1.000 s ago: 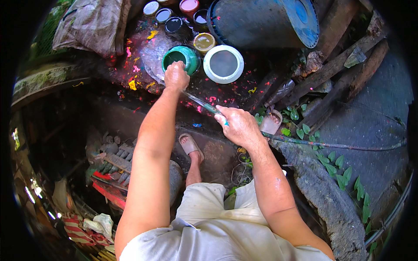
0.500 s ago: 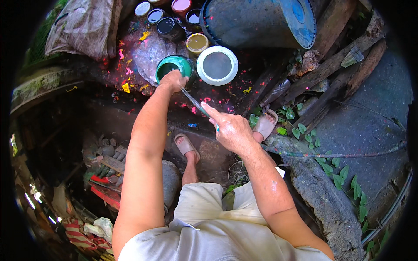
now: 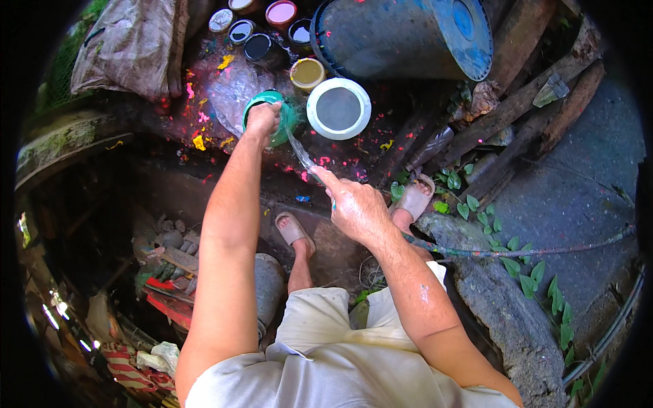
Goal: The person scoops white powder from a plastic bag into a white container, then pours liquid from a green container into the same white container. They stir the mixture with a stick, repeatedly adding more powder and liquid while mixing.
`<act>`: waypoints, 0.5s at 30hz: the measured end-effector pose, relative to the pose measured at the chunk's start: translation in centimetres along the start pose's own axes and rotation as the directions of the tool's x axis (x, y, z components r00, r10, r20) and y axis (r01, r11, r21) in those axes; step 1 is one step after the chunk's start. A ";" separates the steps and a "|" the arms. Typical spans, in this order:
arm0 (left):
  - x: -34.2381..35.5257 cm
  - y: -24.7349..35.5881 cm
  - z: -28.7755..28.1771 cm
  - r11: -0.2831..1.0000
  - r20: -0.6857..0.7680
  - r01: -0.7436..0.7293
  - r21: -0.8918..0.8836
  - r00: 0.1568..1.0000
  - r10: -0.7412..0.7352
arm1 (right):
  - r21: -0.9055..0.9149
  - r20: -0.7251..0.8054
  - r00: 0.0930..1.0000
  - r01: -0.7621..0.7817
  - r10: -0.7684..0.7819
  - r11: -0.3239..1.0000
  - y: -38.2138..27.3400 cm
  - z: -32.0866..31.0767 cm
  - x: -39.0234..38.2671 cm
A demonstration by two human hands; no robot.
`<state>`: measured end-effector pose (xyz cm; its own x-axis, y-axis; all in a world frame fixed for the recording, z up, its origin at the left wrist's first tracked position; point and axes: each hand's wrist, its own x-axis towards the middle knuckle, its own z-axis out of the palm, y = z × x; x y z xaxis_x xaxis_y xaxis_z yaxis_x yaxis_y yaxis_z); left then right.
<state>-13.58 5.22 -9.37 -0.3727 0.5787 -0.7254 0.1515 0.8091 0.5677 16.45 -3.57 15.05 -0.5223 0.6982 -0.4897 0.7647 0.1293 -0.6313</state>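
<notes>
A dark, low surface (image 3: 178,129), spattered with paint, spread beyond the person's feet. A blue barrel (image 3: 394,41) lay on its side at its far right, and a crumpled, dirty sack (image 3: 132,51) rested at its far left. A paint-marked hose (image 3: 517,251) ran in from the right to the right hand (image 3: 358,209), whose grip was closed around it near its mouth, one finger stretched forward. A round white tub (image 3: 340,83) stood on the surface, just right of a green jar (image 3: 287,122). That jar was over the near part of the surface, tilted, its mouth toward the left. The left hand (image 3: 263,122) had its grip curled over the jar's rim, holding it; the fingertips were hidden. Behind stood smaller jars, among them a mustard jar (image 3: 307,72), a pink jar (image 3: 281,12) and a black jar (image 3: 258,46). A thin stream of water (image 3: 299,151) reached from the hose to the green jar's right side.
</notes>
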 end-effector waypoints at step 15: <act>-11.0 -0.3 -1.4 0.151 0.421 -0.511 0.846 0.814 0.400 | 0.218 0.053 0.990 -0.141 0.133 0.966 -1.9 1.2 3.4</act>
<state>-10.84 -1.55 -1.04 0.1424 0.8374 -0.5276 0.9879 -0.0876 0.1277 12.80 -2.25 13.84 -0.4353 0.6711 -0.6001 0.7301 -0.1269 -0.6715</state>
